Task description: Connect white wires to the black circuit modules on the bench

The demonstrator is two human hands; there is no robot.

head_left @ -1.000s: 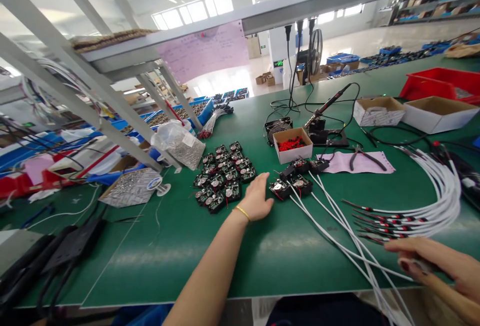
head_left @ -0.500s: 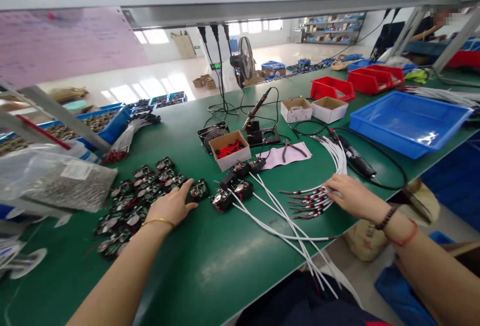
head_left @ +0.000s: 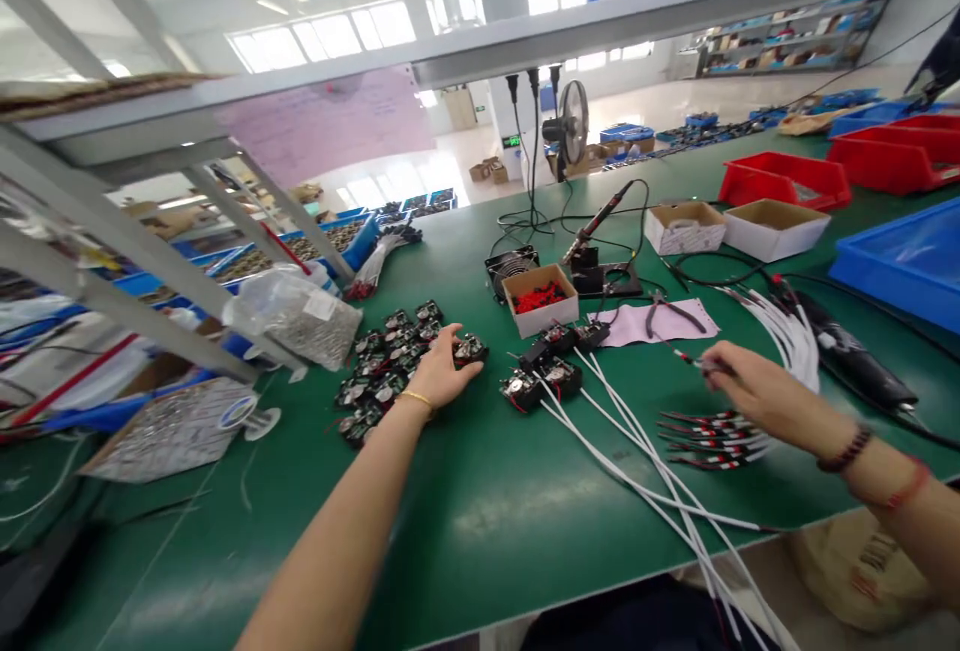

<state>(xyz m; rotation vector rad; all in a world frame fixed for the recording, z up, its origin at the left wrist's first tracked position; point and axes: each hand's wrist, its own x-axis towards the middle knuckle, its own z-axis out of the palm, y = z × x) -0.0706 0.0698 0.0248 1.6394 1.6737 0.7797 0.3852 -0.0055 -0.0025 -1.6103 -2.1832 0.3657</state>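
Observation:
My left hand (head_left: 439, 371) reaches over a group of black circuit modules (head_left: 390, 386). Its thumb and forefinger are spread at two sides of a single black module (head_left: 471, 347); whether they press on it I cannot tell. My right hand (head_left: 750, 386) pinches a white cable near its stripped end (head_left: 681, 356), which has a red and black tip pointing left. Beneath that hand lies a bundle of white cables (head_left: 787, 331), their dark wire ends fanned out on the green table (head_left: 480, 531). Between my hands, several modules (head_left: 544, 381) have long white cables attached.
A small box of red and black parts (head_left: 541, 301) stands behind the modules, near a soldering iron (head_left: 600, 221) and pliers (head_left: 660, 316) on pink paper. A black power tool (head_left: 855, 356) lies right. Blue (head_left: 900, 261) and red trays (head_left: 784, 179) stand beyond; a shelf bar (head_left: 480, 46) crosses above.
The view has turned left. My right hand has lifted one white cable off the bundle and moved it left. My left hand's fingers have come farther around the single module.

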